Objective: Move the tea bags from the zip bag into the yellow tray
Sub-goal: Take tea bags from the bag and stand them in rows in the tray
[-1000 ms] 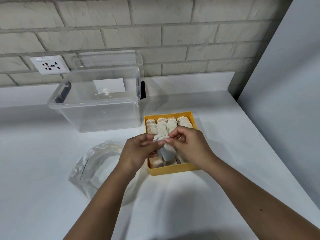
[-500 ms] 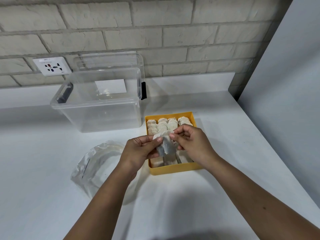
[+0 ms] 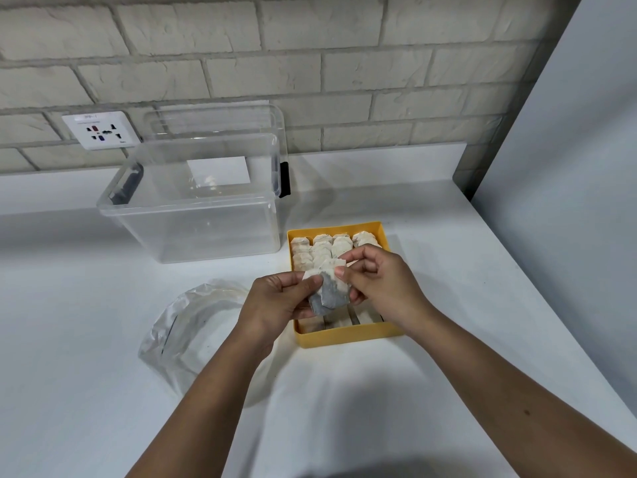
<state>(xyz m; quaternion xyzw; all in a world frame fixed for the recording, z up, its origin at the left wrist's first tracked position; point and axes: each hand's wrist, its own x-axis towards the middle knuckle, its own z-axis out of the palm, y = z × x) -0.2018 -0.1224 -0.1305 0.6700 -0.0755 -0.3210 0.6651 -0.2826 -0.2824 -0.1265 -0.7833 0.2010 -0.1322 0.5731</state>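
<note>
Pinching one tea bag (image 3: 329, 291) between both hands (image 3: 275, 305) (image 3: 382, 281) above the yellow tray (image 3: 344, 338) at frame centre — fingers (image 3: 341, 272) apparently separating it for placing

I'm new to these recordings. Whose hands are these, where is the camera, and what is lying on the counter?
No machine here: a person works with two bare hands. The pictures come from one camera worn on the head, looking forward and down. The left hand and right hand together pinch the held tea bags above the yellow tray, which has rows of tea bags in it. Left of the tray the clear zip bag lies crumpled on the white counter; a clear plastic box stands behind.
</note>
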